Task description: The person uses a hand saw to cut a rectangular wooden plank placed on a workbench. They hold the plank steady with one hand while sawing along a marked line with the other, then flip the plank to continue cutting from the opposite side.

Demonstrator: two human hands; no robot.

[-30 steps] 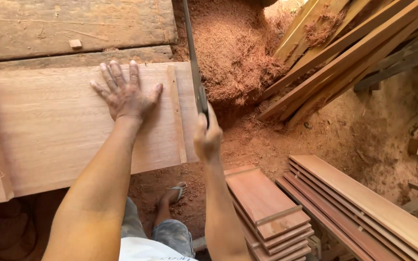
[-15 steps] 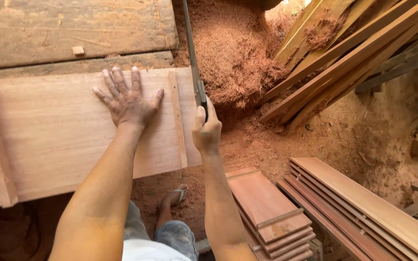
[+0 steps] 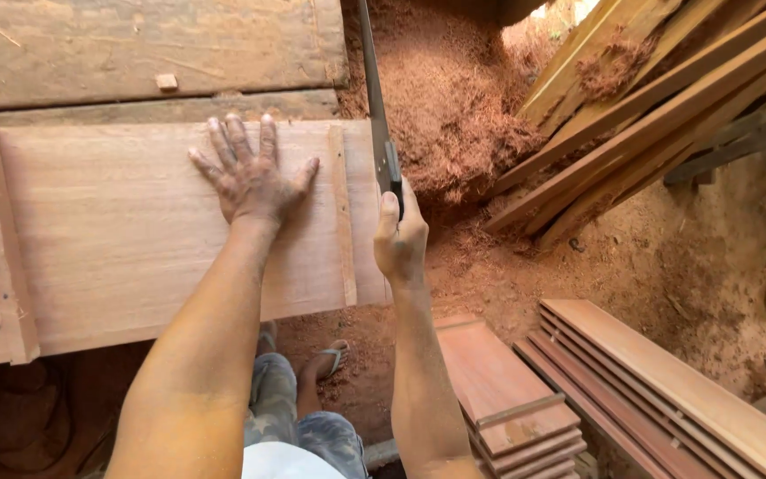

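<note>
Handsaw [image 3: 376, 106] is running along the right end of the wooden panel [image 3: 135, 231], its handle wrapped tight in the right hand [image 3: 401, 235]. Left hand [image 3: 250, 177] is pressing flat, fingers spread, pinning the panel on the bench [image 3: 90, 44]. Sawdust [image 3: 454, 115] is lying below the overhanging edge, leaving stroke room.

The wooden panel [image 3: 135, 239] is a broad, pale reddish board lying flat, its long side running left to right. A narrow batten crosses it upright near its left end and another thin strip crosses it near its right end. Its surface is bare and dusty.

The handsaw [image 3: 376, 98] is a long, dark, narrow blade standing on edge along the panel's right end, reaching away past the panel's far edge, its handle end nearest the panel's right edge.
</note>
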